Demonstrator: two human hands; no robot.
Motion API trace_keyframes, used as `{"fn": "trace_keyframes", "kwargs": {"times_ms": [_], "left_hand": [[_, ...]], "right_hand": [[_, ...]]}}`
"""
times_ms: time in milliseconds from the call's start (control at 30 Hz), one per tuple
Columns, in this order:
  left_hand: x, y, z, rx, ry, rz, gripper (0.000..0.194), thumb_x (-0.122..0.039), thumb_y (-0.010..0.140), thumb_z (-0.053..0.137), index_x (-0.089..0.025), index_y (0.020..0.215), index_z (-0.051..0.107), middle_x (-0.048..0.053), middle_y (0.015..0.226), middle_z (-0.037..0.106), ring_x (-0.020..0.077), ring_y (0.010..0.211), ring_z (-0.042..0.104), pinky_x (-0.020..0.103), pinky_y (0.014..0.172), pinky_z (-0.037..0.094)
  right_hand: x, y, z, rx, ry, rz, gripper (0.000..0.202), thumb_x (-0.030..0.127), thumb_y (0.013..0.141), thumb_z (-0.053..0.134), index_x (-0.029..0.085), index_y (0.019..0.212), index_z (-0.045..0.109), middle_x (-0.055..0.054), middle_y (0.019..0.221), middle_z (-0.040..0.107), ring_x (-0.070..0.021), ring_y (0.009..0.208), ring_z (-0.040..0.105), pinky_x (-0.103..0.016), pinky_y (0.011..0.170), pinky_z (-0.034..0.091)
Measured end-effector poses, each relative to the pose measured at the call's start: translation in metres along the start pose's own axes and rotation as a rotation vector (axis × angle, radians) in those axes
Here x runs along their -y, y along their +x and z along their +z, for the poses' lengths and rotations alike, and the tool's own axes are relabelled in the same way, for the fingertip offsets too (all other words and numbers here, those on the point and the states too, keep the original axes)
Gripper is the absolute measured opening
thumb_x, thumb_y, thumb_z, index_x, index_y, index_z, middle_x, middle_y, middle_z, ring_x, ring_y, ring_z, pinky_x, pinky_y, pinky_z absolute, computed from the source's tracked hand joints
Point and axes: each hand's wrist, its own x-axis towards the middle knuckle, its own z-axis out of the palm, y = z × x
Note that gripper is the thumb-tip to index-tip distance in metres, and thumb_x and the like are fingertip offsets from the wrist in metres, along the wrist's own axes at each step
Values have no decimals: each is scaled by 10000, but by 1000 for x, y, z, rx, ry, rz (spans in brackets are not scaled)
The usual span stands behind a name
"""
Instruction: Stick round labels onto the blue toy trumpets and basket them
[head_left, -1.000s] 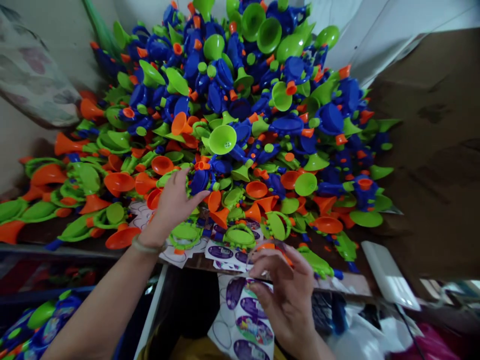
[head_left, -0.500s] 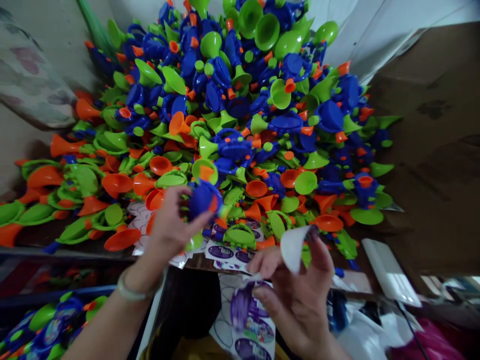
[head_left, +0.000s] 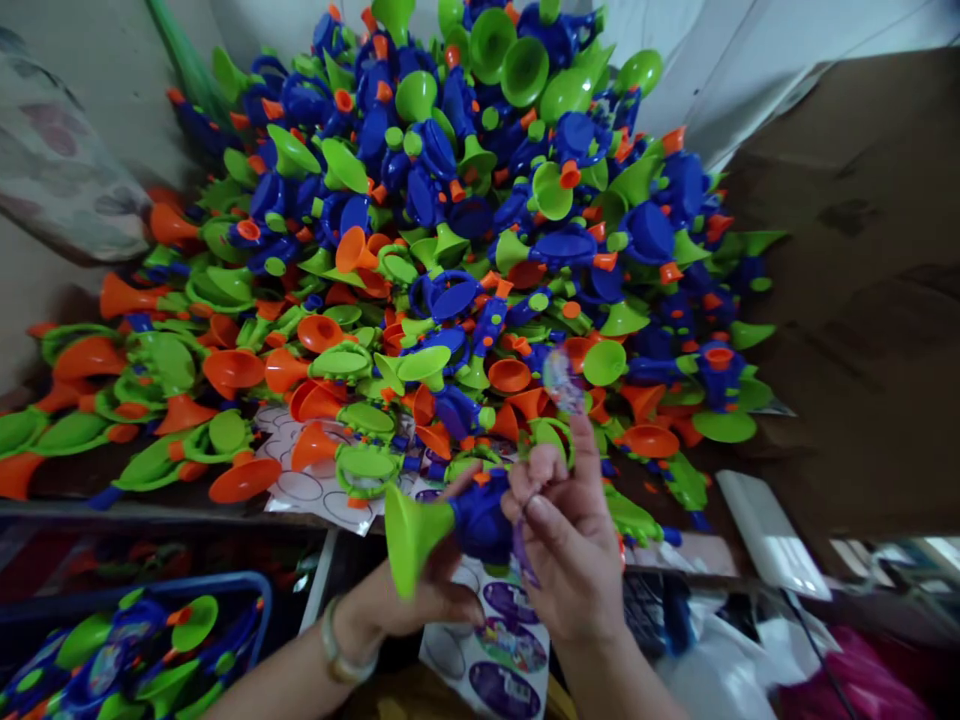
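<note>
Blue toy horn (head_left: 486,522), flared lime-green bell (head_left: 412,538), small orange part (head_left: 481,479)

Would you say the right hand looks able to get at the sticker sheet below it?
Probably yes: the sticker sheet is close, its lower part uncovered, though the right hand carries a blurred sticker.

At six o'clock the left hand (head_left: 435,590) holds a blue toy horn (head_left: 484,520), green bell (head_left: 409,540) toward nine; the right hand (head_left: 566,540), at its three o'clock side, bears a blurred sticker (head_left: 561,382) on a raised finger (head_left: 583,440); a horn heap (head_left: 454,298) fills twelve, a blue basket (head_left: 266,605) eight
</note>
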Motion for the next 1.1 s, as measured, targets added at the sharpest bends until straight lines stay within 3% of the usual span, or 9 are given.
{"fn": "trace_keyframes", "kwargs": {"times_ms": [33,167,267,433,567,733,933,1100], "left_hand": [[9,-2,6,-87,19,27,816,-496,629,1105,-325,1363,792,122,1357,810,397,1294,764,543,1147,625],[24,5,12,-347,36,57,554,-483,955,879,-318,1451,696,92,1393,794,301,1310,754,485,1245,549],[17,14,6,-417,5,95,716,-480,906,924,-326,1529,607,94,1429,778,300,1301,764,469,1196,587],[7,17,1,-330,-67,152,934,-391,792,1020,-349,1589,536,130,1527,730,329,1323,769,439,1119,647],[7,10,4,-222,-30,189,923,-313,837,990,-364,1620,505,138,1575,698,358,1428,710,490,1176,621],[11,4,5,-281,35,273,800,-286,878,963,-354,1563,556,104,1612,669,295,1459,683,414,1236,569],[9,5,10,-305,117,315,780,-332,905,940,-336,1571,533,133,1592,674,348,1455,687,535,1269,543],[2,8,18,-332,118,309,746,-376,904,935,-312,1544,556,139,1569,687,357,1433,700,559,1269,540]], "right_hand": [[-5,1,1,-5,-5,20,770,147,825,974,481,1445,661,82,941,666,-64,794,660,-179,731,589],[-25,7,-4,-49,-97,18,832,151,802,958,458,1480,586,83,969,664,-79,859,672,-200,803,607],[-30,13,-10,-110,-234,-72,854,143,814,927,447,1501,520,84,1022,655,-79,863,669,-198,791,607],[-33,14,-14,-103,-446,-273,862,95,858,863,437,1527,442,79,1022,654,-103,923,695,-237,850,635],[-35,11,-13,-79,-534,-403,834,60,882,819,422,1531,440,67,1027,648,-112,962,697,-270,924,642],[-38,5,-11,-58,-596,-466,848,35,912,781,445,1563,425,64,1040,640,-109,949,686,-261,899,637],[-40,3,-7,-54,-578,-449,831,28,915,763,445,1554,434,64,1037,625,-108,931,678,-263,877,637],[-38,3,-5,-62,-581,-462,810,36,917,759,431,1545,434,62,1038,622,-107,925,673,-260,846,625]]}}
